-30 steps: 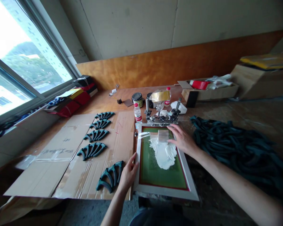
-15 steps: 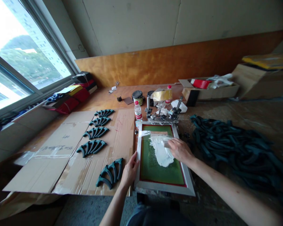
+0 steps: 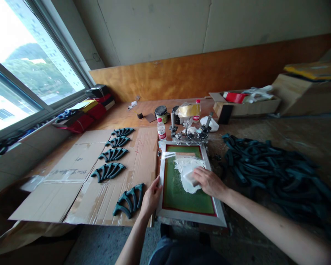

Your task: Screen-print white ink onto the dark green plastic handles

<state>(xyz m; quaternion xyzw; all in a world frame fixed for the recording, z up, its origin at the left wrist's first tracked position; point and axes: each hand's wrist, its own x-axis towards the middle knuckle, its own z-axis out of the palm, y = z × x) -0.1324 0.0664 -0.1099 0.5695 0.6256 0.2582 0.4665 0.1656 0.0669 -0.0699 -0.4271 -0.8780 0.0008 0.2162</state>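
A silver-edged screen printing frame point(image 3: 191, 218) with green mesh lies in front of me. My left hand point(image 3: 152, 194) is closed on its left edge, the thumb on top and the other fingers partly hidden. White ink point(image 3: 188, 165) is smeared over the middle of the mesh. My right hand point(image 3: 209, 182) grips a small pale squeegee point(image 3: 191, 178) and presses it into the ink; part of the tool is covered by my fingers. Left of the frame, several dark green curved pieces point(image 3: 129, 201) rest in a column on flattened cardboard point(image 3: 79, 191).
Metal clamps point(image 3: 190, 137) hold the frame's far end. Behind stand a red-capped bottle point(image 3: 161, 129), a lidded tub point(image 3: 161, 113) and a plastic-wrapped yellow item point(image 3: 189, 111). To the right lies a heap of dark green pieces point(image 3: 267, 173), with an open carton point(image 3: 260, 107) further back.
My right hand has drawn the squeegee toward me through the white ink, and its blade now sits lower in the smear. The left hand stays at the frame's edge.
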